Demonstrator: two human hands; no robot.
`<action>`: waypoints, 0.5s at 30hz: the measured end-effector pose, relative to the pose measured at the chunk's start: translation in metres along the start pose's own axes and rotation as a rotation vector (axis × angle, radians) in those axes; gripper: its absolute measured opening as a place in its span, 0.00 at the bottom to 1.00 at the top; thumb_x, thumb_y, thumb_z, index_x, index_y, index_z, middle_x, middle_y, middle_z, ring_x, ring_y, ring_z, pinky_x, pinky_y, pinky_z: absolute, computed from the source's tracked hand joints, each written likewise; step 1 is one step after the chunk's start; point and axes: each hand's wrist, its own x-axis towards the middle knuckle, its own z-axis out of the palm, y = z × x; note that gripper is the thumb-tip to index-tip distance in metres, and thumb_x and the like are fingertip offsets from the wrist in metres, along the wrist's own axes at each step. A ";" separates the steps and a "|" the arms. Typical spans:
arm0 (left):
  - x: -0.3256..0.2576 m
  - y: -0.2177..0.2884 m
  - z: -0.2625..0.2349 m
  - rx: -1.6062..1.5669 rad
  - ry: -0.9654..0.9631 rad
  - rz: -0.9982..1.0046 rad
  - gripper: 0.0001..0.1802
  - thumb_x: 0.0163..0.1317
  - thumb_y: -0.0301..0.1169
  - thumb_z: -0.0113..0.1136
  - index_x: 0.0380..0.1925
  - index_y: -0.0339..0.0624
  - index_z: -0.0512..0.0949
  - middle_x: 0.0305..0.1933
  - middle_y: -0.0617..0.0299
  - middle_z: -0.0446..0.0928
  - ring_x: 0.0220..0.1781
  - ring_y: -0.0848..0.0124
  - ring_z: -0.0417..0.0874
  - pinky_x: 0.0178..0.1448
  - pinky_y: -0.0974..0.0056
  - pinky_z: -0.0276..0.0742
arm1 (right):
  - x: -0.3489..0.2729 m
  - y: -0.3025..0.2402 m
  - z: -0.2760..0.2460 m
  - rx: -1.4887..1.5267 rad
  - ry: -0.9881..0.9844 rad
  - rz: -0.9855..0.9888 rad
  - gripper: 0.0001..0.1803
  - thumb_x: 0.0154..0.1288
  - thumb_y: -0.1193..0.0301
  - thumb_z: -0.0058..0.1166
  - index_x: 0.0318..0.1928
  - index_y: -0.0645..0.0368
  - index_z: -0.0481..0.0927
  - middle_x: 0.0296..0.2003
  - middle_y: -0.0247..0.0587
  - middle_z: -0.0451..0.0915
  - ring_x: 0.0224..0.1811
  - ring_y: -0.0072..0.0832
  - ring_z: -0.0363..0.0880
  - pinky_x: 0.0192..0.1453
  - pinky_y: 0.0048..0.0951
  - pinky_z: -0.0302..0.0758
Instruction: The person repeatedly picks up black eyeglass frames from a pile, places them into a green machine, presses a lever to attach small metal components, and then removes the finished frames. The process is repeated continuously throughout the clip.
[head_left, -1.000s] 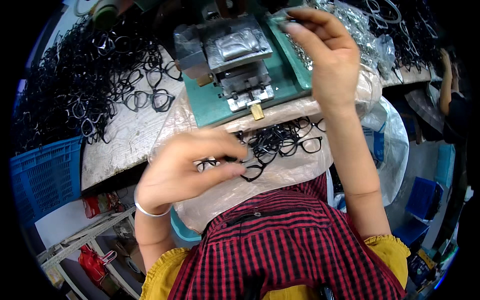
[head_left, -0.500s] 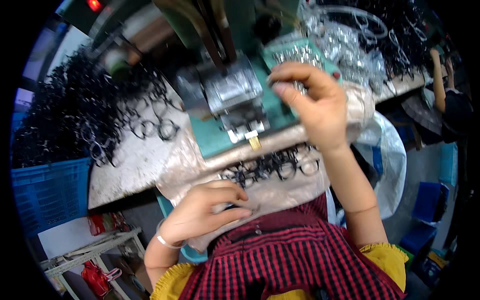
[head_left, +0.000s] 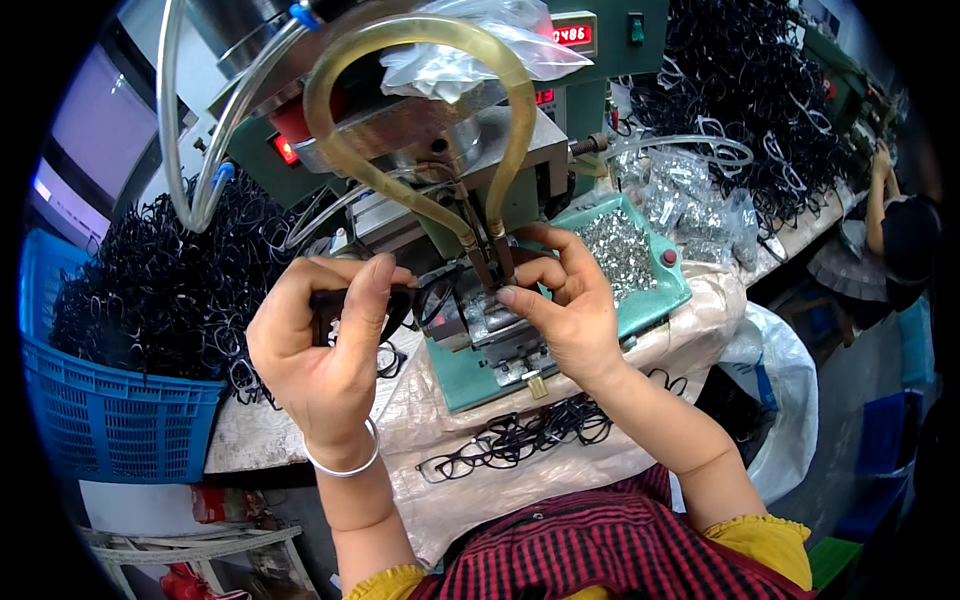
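My left hand (head_left: 325, 345) is closed on a dark eyeglass frame (head_left: 326, 304), lifted to the left of the machine's working point; its far end reaches the machine's jaws. My right hand (head_left: 575, 310) pinches at the same point from the right, thumb and forefinger together. Whatever small piece lies between those fingertips is too hidden to name. Two dark upright electrodes (head_left: 490, 262), fed by yellowish hoses (head_left: 525, 90), come down right at the right fingertips. Beneath them is the metal fixture block (head_left: 500, 345) on a green base (head_left: 455, 385).
A green tray (head_left: 655, 300) of small metal parts stands beside my right hand. Eyeglass frames (head_left: 540, 430) lie on the cloth before me; more heap up at left (head_left: 150, 290) near a blue basket (head_left: 120, 420) and at far right. Another person (head_left: 890, 220) sits at right.
My left hand has risen from the cloth to the machine with an eyeglass frame. My right hand has moved from beside the tray to the electrodes. The view has shifted to show more of the machine.
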 end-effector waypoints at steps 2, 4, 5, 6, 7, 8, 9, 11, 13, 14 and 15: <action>0.004 0.008 -0.003 0.025 -0.049 -0.070 0.10 0.63 0.24 0.67 0.24 0.34 0.78 0.26 0.59 0.84 0.25 0.82 0.78 0.31 0.77 0.69 | -0.001 0.000 -0.001 0.016 0.020 0.018 0.32 0.62 0.83 0.60 0.65 0.69 0.64 0.37 0.36 0.84 0.42 0.17 0.79 0.51 0.19 0.73; 0.007 0.011 -0.004 0.035 -0.078 -0.072 0.10 0.62 0.24 0.68 0.23 0.34 0.79 0.24 0.60 0.83 0.24 0.83 0.77 0.30 0.77 0.69 | 0.000 -0.001 -0.002 0.051 0.037 0.028 0.31 0.62 0.83 0.60 0.65 0.69 0.64 0.38 0.38 0.84 0.42 0.18 0.80 0.51 0.19 0.74; 0.009 0.013 -0.004 0.043 -0.082 -0.079 0.10 0.62 0.24 0.68 0.23 0.34 0.79 0.24 0.60 0.83 0.24 0.83 0.77 0.30 0.76 0.68 | 0.000 0.002 -0.001 0.080 0.047 0.035 0.31 0.63 0.83 0.60 0.65 0.70 0.64 0.39 0.39 0.85 0.43 0.18 0.80 0.51 0.20 0.75; 0.010 0.012 -0.004 0.047 -0.091 -0.088 0.10 0.61 0.24 0.68 0.23 0.34 0.79 0.24 0.61 0.83 0.24 0.83 0.77 0.29 0.76 0.68 | -0.001 0.006 -0.001 0.106 0.062 0.044 0.30 0.63 0.83 0.60 0.65 0.70 0.65 0.39 0.40 0.85 0.43 0.19 0.81 0.51 0.20 0.75; 0.010 0.014 -0.005 0.058 -0.096 -0.075 0.09 0.61 0.24 0.68 0.23 0.34 0.79 0.24 0.61 0.83 0.24 0.82 0.77 0.29 0.76 0.68 | -0.003 0.009 0.001 0.080 0.067 0.025 0.29 0.64 0.83 0.59 0.64 0.70 0.65 0.42 0.42 0.86 0.45 0.20 0.82 0.52 0.21 0.76; 0.011 0.013 -0.006 0.069 -0.101 -0.062 0.09 0.61 0.23 0.68 0.24 0.34 0.79 0.23 0.60 0.82 0.24 0.81 0.77 0.29 0.76 0.68 | -0.003 0.011 0.004 0.104 0.084 0.018 0.28 0.65 0.83 0.59 0.64 0.69 0.66 0.42 0.41 0.86 0.46 0.20 0.82 0.53 0.21 0.76; 0.010 0.013 -0.007 0.079 -0.113 -0.052 0.08 0.60 0.23 0.68 0.24 0.34 0.80 0.23 0.60 0.82 0.24 0.80 0.78 0.29 0.76 0.68 | -0.003 0.010 0.006 0.115 0.081 0.035 0.27 0.66 0.83 0.58 0.64 0.69 0.66 0.44 0.42 0.86 0.48 0.21 0.82 0.55 0.22 0.76; 0.005 0.013 -0.011 0.157 -0.149 0.103 0.08 0.59 0.25 0.70 0.24 0.36 0.80 0.24 0.61 0.82 0.23 0.77 0.79 0.29 0.74 0.70 | -0.008 0.001 0.008 0.094 0.070 0.034 0.27 0.66 0.83 0.56 0.65 0.68 0.66 0.50 0.44 0.83 0.52 0.24 0.81 0.59 0.25 0.75; -0.009 0.026 -0.013 0.363 -0.295 0.342 0.10 0.56 0.30 0.73 0.24 0.39 0.80 0.26 0.62 0.82 0.23 0.73 0.79 0.28 0.71 0.71 | -0.018 -0.009 0.006 -0.091 -0.019 -0.111 0.31 0.64 0.84 0.53 0.68 0.67 0.64 0.62 0.52 0.75 0.60 0.31 0.79 0.66 0.29 0.72; -0.020 0.041 -0.010 0.530 -0.429 0.500 0.11 0.54 0.33 0.74 0.24 0.42 0.80 0.27 0.62 0.82 0.22 0.71 0.79 0.28 0.69 0.72 | -0.021 -0.019 -0.001 -0.294 -0.104 -0.149 0.36 0.61 0.82 0.54 0.71 0.64 0.63 0.65 0.53 0.72 0.62 0.36 0.78 0.69 0.32 0.70; -0.034 0.041 -0.002 0.434 -0.490 0.612 0.14 0.56 0.35 0.74 0.21 0.43 0.76 0.28 0.62 0.83 0.22 0.72 0.79 0.27 0.69 0.72 | -0.021 -0.024 -0.009 -0.388 -0.162 -0.125 0.36 0.60 0.80 0.56 0.70 0.62 0.65 0.65 0.53 0.72 0.62 0.39 0.78 0.69 0.35 0.70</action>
